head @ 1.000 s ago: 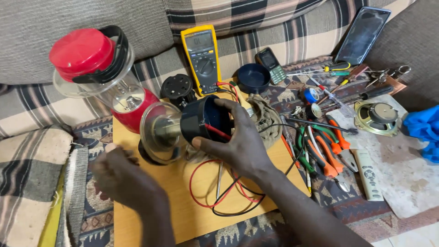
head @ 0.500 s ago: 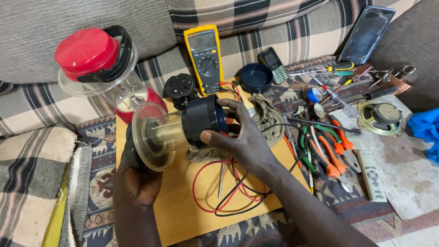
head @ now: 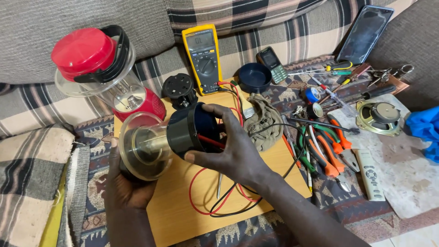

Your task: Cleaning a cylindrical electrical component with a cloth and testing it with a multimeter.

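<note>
I hold a small lantern sideways over a wooden board. My right hand wraps around its black base, from which red and black wires trail down onto the board. My left hand cups the clear plastic globe from below at the other end. A second lantern with a red top and red base leans just behind, against the sofa.
A yellow multimeter, black round cap, dark bowl and small phone lie beyond the board. A cloth, pliers, screwdrivers, speaker, remote, dark tablet and blue cloth lie to the right.
My left hand has come up from the board and taken the clear globe from below. The lantern has shifted slightly nearer to me, still held by my right hand.
</note>
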